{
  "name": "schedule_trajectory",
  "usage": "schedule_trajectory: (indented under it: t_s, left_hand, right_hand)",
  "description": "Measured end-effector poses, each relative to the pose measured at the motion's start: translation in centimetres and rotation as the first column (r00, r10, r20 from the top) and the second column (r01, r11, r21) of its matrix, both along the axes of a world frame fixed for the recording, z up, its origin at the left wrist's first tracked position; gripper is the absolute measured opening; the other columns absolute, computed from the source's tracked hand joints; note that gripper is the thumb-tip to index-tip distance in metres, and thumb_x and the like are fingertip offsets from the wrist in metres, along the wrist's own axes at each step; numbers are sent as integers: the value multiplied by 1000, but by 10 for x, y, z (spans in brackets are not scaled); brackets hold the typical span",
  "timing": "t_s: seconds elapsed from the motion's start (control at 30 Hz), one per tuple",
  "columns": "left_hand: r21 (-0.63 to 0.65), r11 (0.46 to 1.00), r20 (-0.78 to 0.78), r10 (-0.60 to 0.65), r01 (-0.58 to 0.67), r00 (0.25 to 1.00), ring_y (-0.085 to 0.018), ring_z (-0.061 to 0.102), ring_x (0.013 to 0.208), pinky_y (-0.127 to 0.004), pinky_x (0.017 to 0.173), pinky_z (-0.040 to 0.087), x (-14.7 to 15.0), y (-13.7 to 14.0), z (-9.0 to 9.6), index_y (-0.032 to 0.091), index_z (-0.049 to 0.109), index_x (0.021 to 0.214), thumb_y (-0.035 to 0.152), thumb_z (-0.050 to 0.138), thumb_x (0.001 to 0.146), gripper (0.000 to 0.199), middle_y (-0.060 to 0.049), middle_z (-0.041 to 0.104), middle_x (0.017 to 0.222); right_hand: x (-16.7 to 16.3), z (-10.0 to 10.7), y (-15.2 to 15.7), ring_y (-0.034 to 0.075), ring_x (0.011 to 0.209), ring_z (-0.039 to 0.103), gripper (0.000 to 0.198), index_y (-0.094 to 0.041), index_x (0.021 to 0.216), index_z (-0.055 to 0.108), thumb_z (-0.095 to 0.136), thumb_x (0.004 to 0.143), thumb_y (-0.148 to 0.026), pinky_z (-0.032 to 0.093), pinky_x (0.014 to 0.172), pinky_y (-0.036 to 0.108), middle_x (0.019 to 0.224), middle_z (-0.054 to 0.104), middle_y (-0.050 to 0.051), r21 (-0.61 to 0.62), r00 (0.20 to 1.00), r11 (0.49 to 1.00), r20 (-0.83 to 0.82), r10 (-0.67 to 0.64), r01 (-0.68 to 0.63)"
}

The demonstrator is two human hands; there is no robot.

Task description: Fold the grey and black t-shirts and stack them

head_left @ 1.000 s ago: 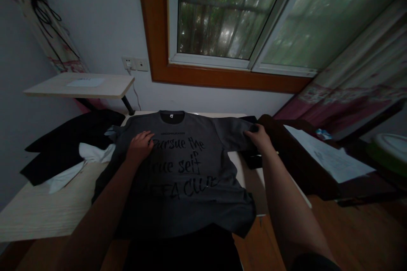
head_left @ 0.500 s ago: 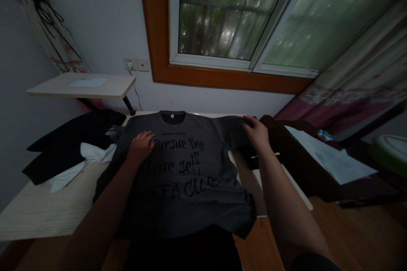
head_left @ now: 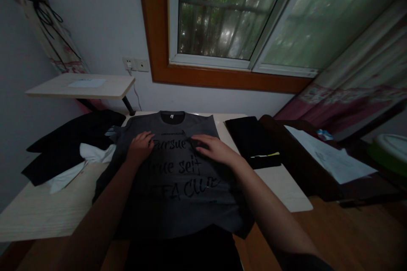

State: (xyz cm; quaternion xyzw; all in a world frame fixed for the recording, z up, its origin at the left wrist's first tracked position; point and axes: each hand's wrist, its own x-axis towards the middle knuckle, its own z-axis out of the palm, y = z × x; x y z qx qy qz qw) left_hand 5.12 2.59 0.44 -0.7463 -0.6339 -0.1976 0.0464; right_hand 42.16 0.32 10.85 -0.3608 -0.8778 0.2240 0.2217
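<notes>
A dark grey T-shirt (head_left: 178, 199) with black lettering lies front up, its neckline towards the wall and its lower edge hanging over the table's front edge. On the left of its chest rests my left hand (head_left: 140, 147), flat with fingers extended. My right hand (head_left: 214, 149) is on the shirt's right side, over part of the lettering, with fingers stretched and thumb apart. The sleeve on that side is turned inward over the shirt, partly hidden by this hand.
Black and white clothes (head_left: 73, 148) lie on the pale table (head_left: 47, 216) at left, below a small raised shelf (head_left: 111, 87). To the right are a black folder-like item (head_left: 246, 135) and a paper sheet (head_left: 330, 156) on a dark brown surface.
My right hand has moved left, bringing the sleeve inward over the shirt, and its fingers have spread. The black item at right is uncovered. My left hand has stayed put.
</notes>
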Motion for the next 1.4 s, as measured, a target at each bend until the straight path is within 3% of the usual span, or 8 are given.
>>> schedule_trajectory:
  t_s: [0.2, 0.4, 0.6, 0.73, 0.9, 1.03, 1.23, 1.4]
  left_hand:
    - [6, 1000, 10, -1, 1, 1000, -30, 55, 136, -49, 114, 44, 1, -1, 2, 24, 69, 133, 28, 48, 96, 42, -8, 64, 145]
    - [12, 1000, 20, 13, -14, 1000, -30, 55, 136, -49, 114, 45, 2, -3, 2, 26, 69, 132, 29, 48, 96, 42, -7, 65, 144]
    - [9, 1000, 18, 1, -1, 1000, -30, 55, 136, -48, 115, 44, 2, -2, 3, 23, 69, 132, 29, 48, 96, 42, -9, 64, 144]
    - [-3, 1000, 19, 10, -10, 1000, -30, 55, 136, -49, 115, 43, 3, -3, 4, 23, 69, 132, 28, 47, 96, 42, -9, 64, 145]
    - [-8, 1000, 15, 22, -22, 1000, -30, 54, 137, -48, 116, 42, 3, -2, 4, 25, 69, 132, 28, 49, 96, 42, -7, 64, 145]
    - [-15, 1000, 2, 22, -22, 1000, -31, 54, 137, -48, 114, 43, 3, -2, 5, 22, 68, 133, 29, 47, 97, 43, -8, 63, 145]
    - [8, 1000, 2, 17, -17, 1000, -30, 55, 136, -48, 113, 45, 4, -4, 5, 22, 69, 132, 28, 48, 97, 42, -8, 63, 145]
    - [10, 1000, 3, 9, -9, 1000, -30, 55, 136, -48, 114, 44, 4, -4, 5, 22, 69, 133, 27, 48, 96, 42, -8, 64, 144]
  right_hand:
    - [36, -30, -4, 27, 134, 56, 59, -26, 142, 60, 57, 86, -10, 43, 117, 51, 143, 62, 10, 104, 972, 970, 63, -225, 218]
    - [76, -57, -18, 34, 126, 56, 74, -24, 149, 52, 69, 77, -23, 46, 110, 49, 140, 55, 14, 159, 825, 840, 163, -541, 519]
    - [96, -68, -30, 25, 92, 70, 47, -21, 137, 57, 61, 91, -31, 50, 81, 31, 103, 72, 8, -53, 727, 735, 213, -653, 676]
    - [100, -67, -32, 23, 88, 71, 29, -24, 122, 65, 56, 95, -30, 47, 74, 28, 92, 74, 5, -90, 685, 691, 274, -675, 717]
    - [88, -61, -29, 27, 102, 67, 42, -22, 133, 63, 64, 91, -29, 51, 89, 34, 120, 66, 13, 136, 708, 751, 263, -656, 646]
    - [69, -48, -24, 36, 123, 54, 60, -25, 145, 57, 72, 87, -26, 47, 105, 47, 139, 56, 15, 310, 777, 832, 313, -547, 460]
    - [28, -38, -15, 31, 134, 50, 63, -24, 150, 53, 70, 89, -20, 44, 114, 47, 148, 56, 12, 324, 867, 935, 416, -275, 141]
    - [6, -53, 0, 27, 130, 60, 38, -19, 138, 65, 56, 101, -24, 47, 114, 42, 143, 64, 11, 309, 879, 941, 401, -259, 136]
